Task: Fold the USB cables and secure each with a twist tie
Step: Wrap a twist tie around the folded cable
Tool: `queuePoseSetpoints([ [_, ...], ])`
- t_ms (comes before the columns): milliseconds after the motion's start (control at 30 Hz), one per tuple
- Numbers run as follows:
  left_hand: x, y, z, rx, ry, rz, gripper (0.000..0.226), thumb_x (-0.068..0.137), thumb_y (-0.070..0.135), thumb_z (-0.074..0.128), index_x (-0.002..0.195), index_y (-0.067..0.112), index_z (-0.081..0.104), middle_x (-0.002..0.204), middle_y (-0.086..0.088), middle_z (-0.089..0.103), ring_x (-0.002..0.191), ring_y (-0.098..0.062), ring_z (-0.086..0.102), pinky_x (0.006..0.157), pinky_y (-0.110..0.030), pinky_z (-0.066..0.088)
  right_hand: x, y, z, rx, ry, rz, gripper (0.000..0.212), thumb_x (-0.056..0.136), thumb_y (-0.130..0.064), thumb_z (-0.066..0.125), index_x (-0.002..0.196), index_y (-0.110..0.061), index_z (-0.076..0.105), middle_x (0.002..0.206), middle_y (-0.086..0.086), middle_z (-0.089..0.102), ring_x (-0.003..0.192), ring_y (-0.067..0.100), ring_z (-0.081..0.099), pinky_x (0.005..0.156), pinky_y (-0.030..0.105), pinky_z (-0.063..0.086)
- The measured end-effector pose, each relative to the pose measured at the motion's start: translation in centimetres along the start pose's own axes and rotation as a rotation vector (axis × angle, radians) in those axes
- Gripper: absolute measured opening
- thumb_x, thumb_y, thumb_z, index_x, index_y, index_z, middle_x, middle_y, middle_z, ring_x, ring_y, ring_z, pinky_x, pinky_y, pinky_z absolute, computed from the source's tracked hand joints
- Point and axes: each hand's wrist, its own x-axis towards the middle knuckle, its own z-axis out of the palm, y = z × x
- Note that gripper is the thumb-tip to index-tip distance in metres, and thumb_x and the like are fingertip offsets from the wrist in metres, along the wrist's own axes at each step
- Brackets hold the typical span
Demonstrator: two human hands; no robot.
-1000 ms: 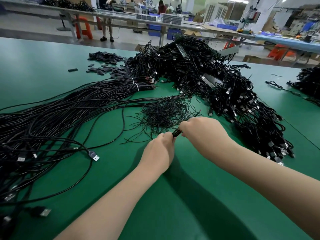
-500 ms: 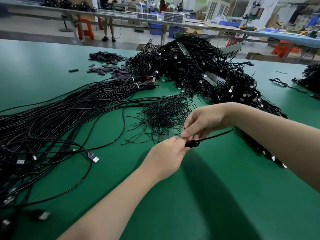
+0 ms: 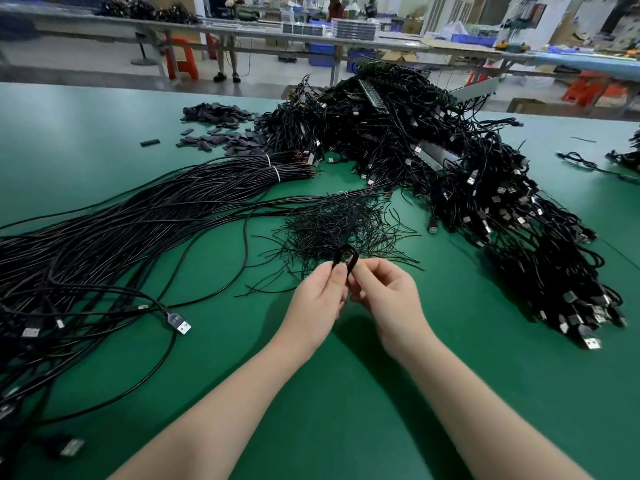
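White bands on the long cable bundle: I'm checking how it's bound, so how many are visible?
2. Both wrap the long cable bundle near its far end: one band farther back, one band just nearer. Others may be hidden among the cables.

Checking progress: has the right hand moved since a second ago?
Yes. The right hand dropped toward the person, away from the twist tie pile.

loose cables [image 3: 104, 244] left, twist ties [image 3: 332, 223] centre, bundled cables [image 3: 485, 188] right
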Motion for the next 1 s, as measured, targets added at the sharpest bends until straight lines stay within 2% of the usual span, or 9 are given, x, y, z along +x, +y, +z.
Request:
queuePoseSetpoints([
  [67, 0.1, -0.1, 0.0, 0.046, 0.009, -0.004, 0.028, 0.104, 0.028, 0.041, 0.080, 0.017, 0.051, 0.061, 0.012, 0.044, 0.056, -0.010, 0.037, 0.056, -0.031, 0.032, -0.6, 0.5, 0.1, -0.078, 0.115, -0.065, 0.020, 0.091, -0.009, 0.063, 0.072, -0.013, 0.067, 0.061, -0.004, 0.065, 0.056, 0.006, 0.056, 0.057, 0.020, 0.048],
  [200, 0.4, -0.1, 0.1, 0.114, 0.045, -0.019, 0.026, 0.104, 0.030, 0.041, 0.080, 0.029, 0.051, 0.059, 0.015, 0.044, 0.054, -0.009, 0.038, 0.046, -0.022, 0.030, -1.1, 0.7, -0.1, -0.192, 0.186, -0.110, 0.015, 0.090, -0.014, 0.067, 0.075, -0.016, 0.071, 0.061, -0.004, 0.065, 0.058, 0.009, 0.058, 0.061, 0.024, 0.049],
  [300, 0.5, -0.2, 0.1, 0.098, 0.088, -0.031, 0.018, 0.103, 0.032, 0.043, 0.088, 0.033, 0.053, 0.057, 0.018, 0.047, 0.055, -0.009, 0.039, 0.046, -0.022, 0.029, -1.6, 1.1, 0.1, -0.153, 0.188, -0.075, 0.014, 0.089, -0.016, 0.069, 0.076, -0.019, 0.074, 0.064, -0.003, 0.069, 0.059, 0.007, 0.063, 0.063, 0.022, 0.052],
  [467, 0.6, 0.1, 0.2, -0.089, 0.064, -0.059, 0.013, 0.104, 0.021, 0.045, 0.097, 0.025, 0.056, 0.053, 0.017, 0.045, 0.047, -0.005, 0.034, 0.043, -0.016, 0.030, -1.8, 1.1, 0.2, -0.133, 0.168, -0.036, 0.010, 0.084, -0.015, 0.073, 0.077, -0.021, 0.078, 0.078, 0.002, 0.075, 0.071, 0.014, 0.068, 0.072, 0.033, 0.056],
  [600, 0.5, 0.0, 0.1, -0.114, 0.060, -0.068, 0.011, 0.102, 0.020, 0.048, 0.095, 0.021, 0.056, 0.055, 0.015, 0.050, 0.049, -0.005, 0.039, 0.044, -0.017, 0.032, -1.8, 0.8, 0.0, -0.109, 0.129, -0.037, 0.004, 0.082, -0.014, 0.076, 0.079, -0.017, 0.077, 0.077, 0.003, 0.074, 0.067, 0.008, 0.064, 0.068, 0.024, 0.052],
  [733, 0.3, 0.0, -0.1, -0.123, 0.074, -0.047, 0.013, 0.102, 0.019, 0.050, 0.090, 0.017, 0.053, 0.057, 0.011, 0.057, 0.050, -0.006, 0.051, 0.047, -0.016, 0.040, -1.8, 0.7, 0.0, -0.064, 0.111, -0.018, 0.004, 0.081, -0.013, 0.076, 0.081, -0.017, 0.077, 0.080, 0.005, 0.075, 0.072, 0.013, 0.067, 0.073, 0.029, 0.055],
  [833, 0.2, 0.0, -0.2, -0.148, 0.085, -0.044, 0.010, 0.101, 0.019, 0.051, 0.092, 0.015, 0.053, 0.061, 0.010, 0.062, 0.051, -0.003, 0.054, 0.047, -0.014, 0.039, -1.9, 0.5, 0.0, -0.044, 0.076, -0.005, 0.005, 0.080, -0.014, 0.077, 0.082, -0.019, 0.078, 0.082, 0.006, 0.075, 0.074, 0.013, 0.069, 0.071, 0.023, 0.053],
  [1000, 0.2, -0.2, 0.0, -0.179, 0.082, -0.036, 0.010, 0.098, 0.015, 0.057, 0.090, 0.020, 0.059, 0.072, 0.010, 0.065, 0.062, -0.005, 0.059, 0.056, -0.017, 0.046, -1.7, 0.3, -0.3, -0.148, 0.155, -0.046, 0.012, 0.082, -0.010, 0.076, 0.076, -0.021, 0.077, 0.077, 0.001, 0.074, 0.073, 0.013, 0.068, 0.076, 0.030, 0.056],
])
